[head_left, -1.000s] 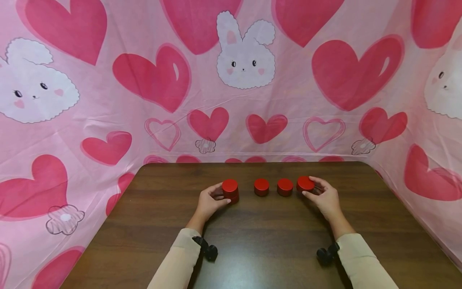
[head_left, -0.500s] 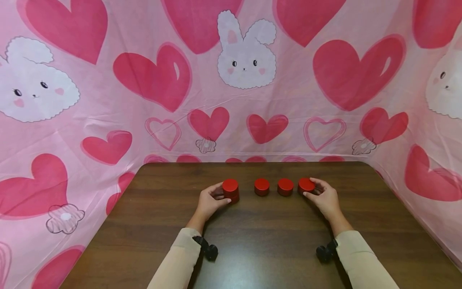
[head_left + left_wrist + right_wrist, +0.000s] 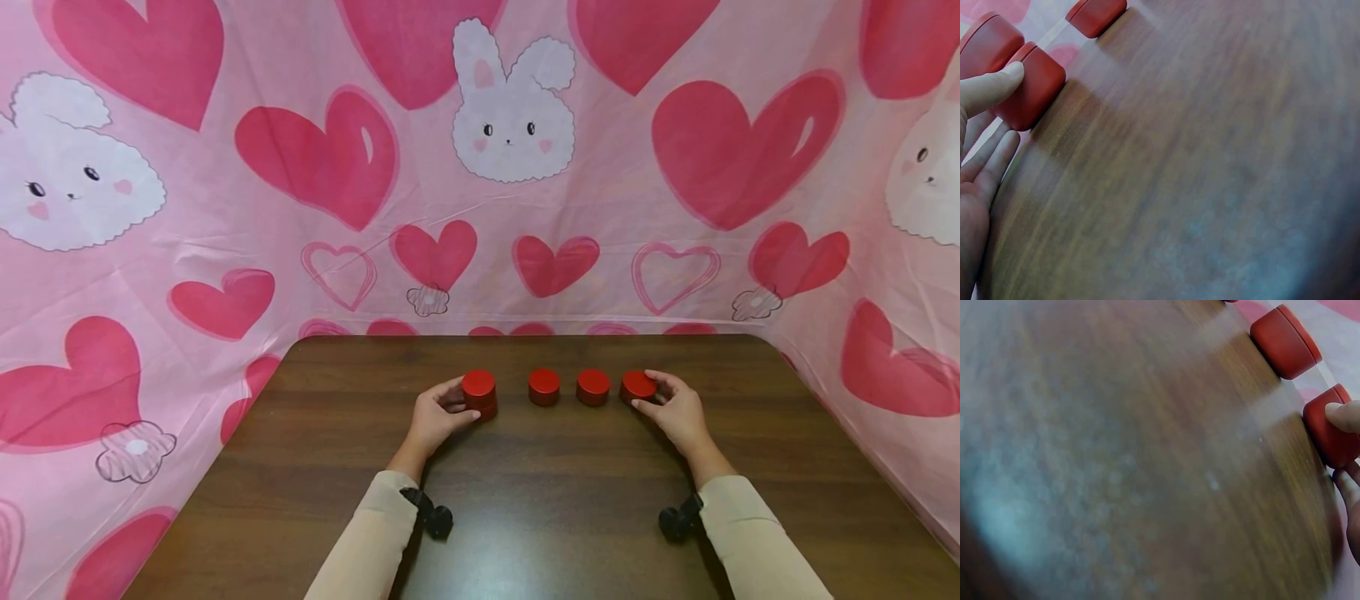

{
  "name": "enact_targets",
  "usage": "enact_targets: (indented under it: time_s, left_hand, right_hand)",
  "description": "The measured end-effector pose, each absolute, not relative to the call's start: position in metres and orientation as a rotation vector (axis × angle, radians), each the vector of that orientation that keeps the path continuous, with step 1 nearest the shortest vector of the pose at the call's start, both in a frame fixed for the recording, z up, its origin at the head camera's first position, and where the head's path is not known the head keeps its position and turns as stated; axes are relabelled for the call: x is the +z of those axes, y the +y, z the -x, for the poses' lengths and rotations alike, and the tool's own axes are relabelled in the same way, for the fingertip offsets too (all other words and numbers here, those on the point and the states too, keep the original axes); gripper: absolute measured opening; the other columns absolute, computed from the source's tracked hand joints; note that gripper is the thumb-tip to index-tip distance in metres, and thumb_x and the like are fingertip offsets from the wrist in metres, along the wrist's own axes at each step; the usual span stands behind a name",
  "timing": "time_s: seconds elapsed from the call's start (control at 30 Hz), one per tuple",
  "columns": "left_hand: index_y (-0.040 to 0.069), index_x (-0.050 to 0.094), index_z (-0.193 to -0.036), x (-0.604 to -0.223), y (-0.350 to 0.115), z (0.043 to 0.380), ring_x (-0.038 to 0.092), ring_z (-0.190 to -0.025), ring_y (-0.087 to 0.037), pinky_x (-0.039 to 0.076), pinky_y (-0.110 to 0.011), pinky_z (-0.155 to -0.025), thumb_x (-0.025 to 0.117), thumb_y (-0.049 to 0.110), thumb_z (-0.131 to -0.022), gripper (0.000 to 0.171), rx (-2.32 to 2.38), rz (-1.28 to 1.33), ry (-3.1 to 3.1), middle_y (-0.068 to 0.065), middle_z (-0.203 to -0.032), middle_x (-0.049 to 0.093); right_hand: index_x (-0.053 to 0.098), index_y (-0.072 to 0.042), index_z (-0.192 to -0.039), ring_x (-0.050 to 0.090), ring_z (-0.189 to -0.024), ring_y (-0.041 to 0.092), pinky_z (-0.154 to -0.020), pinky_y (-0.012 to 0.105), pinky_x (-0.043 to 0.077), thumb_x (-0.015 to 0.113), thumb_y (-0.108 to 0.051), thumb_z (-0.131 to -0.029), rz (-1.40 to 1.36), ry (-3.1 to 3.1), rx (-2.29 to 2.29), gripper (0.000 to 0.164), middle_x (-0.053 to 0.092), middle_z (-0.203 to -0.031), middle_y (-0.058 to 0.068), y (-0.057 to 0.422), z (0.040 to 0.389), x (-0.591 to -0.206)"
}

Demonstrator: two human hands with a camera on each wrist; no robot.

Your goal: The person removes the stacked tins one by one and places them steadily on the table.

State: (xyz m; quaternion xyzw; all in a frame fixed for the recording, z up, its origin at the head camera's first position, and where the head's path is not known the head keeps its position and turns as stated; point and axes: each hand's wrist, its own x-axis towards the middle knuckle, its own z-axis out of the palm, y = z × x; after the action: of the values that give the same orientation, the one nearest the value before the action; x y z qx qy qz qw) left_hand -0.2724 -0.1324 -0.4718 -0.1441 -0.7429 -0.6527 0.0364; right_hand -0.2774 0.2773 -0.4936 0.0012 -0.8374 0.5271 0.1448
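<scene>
Though ajar, both grips [image 3: 438,414] [image 3: 677,417] around pucks [image 3: 478,387] [image 3: 637,388]

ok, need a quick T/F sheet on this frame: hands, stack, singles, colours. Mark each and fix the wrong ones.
1. The left hand grips a stack. True.
2. The stack is three high. False: it is two high.
3. Only one hand holds anything. False: the right hand holds a cylinder.
4. Two untouched cylinders stand between the stack and the right hand. True.
5. One cylinder is blue. False: all five are red.
6. The table is brown. True.
</scene>
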Motion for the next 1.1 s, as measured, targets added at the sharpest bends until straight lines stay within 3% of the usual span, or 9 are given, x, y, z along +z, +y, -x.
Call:
enact_targets:
  time_s: [0.17, 0.4, 0.53, 0.8, 1.1]
  left_hand:
    - [-0.004, 0.060, -0.129, -0.474, -0.133, 0.273, 0.064, -0.105, -0.037, 0.052, -0.049, -0.091, 0.082, -0.004, -0.074, 0.059, -2.003, 0.449, -2.278, -0.021, -0.114, 0.067]
    - [-0.003, 0.060, -0.129, -0.474, -0.133, 0.274, 0.064, -0.105, -0.036, 0.053, -0.048, -0.091, 0.082, -0.005, -0.073, 0.060, -2.006, 0.449, -2.282, -0.021, -0.114, 0.067]
    - [-0.003, 0.060, -0.129, -0.474, -0.134, 0.274, 0.064, -0.105, -0.034, 0.053, -0.046, -0.091, 0.082, -0.004, -0.074, 0.060, -2.000, 0.453, -2.288, -0.020, -0.114, 0.068]
    - [-0.004, 0.059, -0.129, -0.473, -0.133, 0.274, 0.064, -0.104, -0.035, 0.052, -0.048, -0.091, 0.082, -0.004, -0.073, 0.060, -1.995, 0.460, -2.284, -0.021, -0.114, 0.067]
    - [-0.005, 0.059, -0.129, -0.473, -0.133, 0.274, 0.064, -0.105, -0.035, 0.052, -0.048, -0.091, 0.082, -0.005, -0.073, 0.061, -1.995, 0.469, -2.283, -0.022, -0.114, 0.067]
  right_hand:
    - [0.054, 0.009, -0.129, 0.052, -0.119, 0.037, -0.091, 0.008, 0.042, 0.077, 0.004, -0.079, -0.015, -2.413, 1.513, 0.056, 0.055, -0.129, 0.028, 0.277, 0.276, -0.491]
    - [0.054, 0.005, -0.132, 0.053, -0.121, 0.038, -0.102, 0.044, 0.043, 0.079, -0.005, -0.080, -0.008, -2.457, 1.428, 0.058, 0.056, -0.131, 0.026, 0.276, 0.274, -0.480]
    - [0.054, 0.003, -0.132, 0.054, -0.120, 0.038, -0.101, 0.051, 0.041, 0.080, -0.008, -0.081, -0.037, -2.472, 1.376, 0.058, 0.057, -0.131, 0.025, 0.275, 0.273, -0.473]
    - [0.054, 0.005, -0.130, 0.051, -0.123, 0.038, -0.099, 0.021, 0.043, 0.080, -0.001, -0.078, -0.135, -2.394, 1.427, 0.058, 0.055, -0.132, 0.024, 0.268, 0.274, -0.467]
    - [0.055, 0.006, -0.129, 0.051, -0.122, 0.039, -0.093, 0.005, 0.038, 0.081, 0.001, -0.077, -0.215, -2.343, 1.462, 0.058, 0.055, -0.132, 0.023, 0.257, 0.275, -0.463]
